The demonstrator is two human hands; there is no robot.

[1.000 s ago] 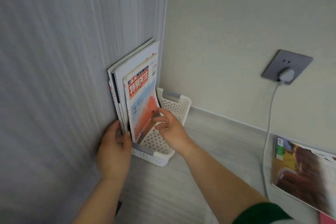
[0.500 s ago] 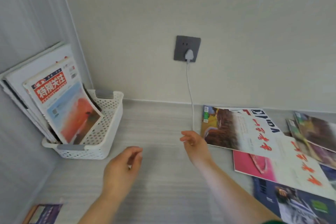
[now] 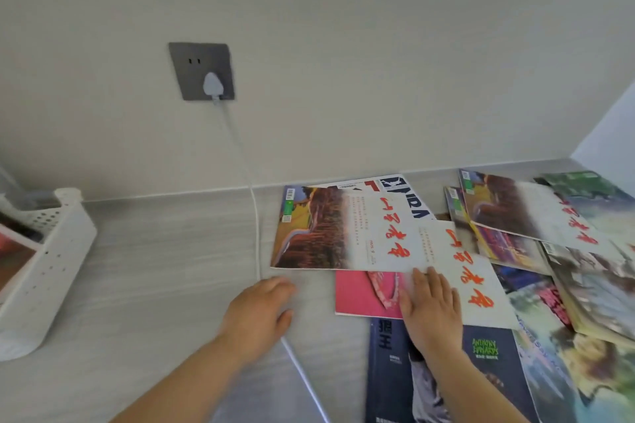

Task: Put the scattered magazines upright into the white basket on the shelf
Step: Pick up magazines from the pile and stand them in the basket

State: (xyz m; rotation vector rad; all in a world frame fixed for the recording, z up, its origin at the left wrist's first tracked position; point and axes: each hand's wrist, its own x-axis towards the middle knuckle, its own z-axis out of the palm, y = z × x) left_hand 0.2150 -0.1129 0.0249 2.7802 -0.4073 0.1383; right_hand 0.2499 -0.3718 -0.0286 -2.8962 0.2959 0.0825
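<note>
Right hand: I see my right hand (image 3: 429, 307) flat, palm down, fingers spread and straight, gripping nothing; the forearm comes up from the lower right.
Right fingertips: they press on the lower left corner of a white-covered magazine with red brush characters (image 3: 460, 271), where it overlaps a pink magazine (image 3: 364, 295); the heel of the hand lies over a dark navy magazine with green lettering (image 3: 488, 367).
Left hand: my left hand (image 3: 259, 312) hovers or rests palm down on the bare pale grey wood-grain shelf surface (image 3: 165, 268), fingers loosely curled, nothing in it; I cannot tell if it touches the shelf.
Left fingers to magazines: the fingertips are just short of the lower left corner of a magazine with a reddish-brown landscape cover and red characters (image 3: 326, 230), not touching it.
Cable: a white power cable (image 3: 256, 216) runs under the left hand, up to a white plug (image 3: 213, 84) in a grey wall socket (image 3: 201, 70).
Scattered pile: more glossy magazines (image 3: 549, 233) lie flat and overlapping to the right, well beyond the fingers.
Basket: the white perforated plastic basket (image 3: 48, 261) stands at the far left edge, well apart from both hands, with a red-and-white magazine cover (image 3: 13, 254) showing inside it.
</note>
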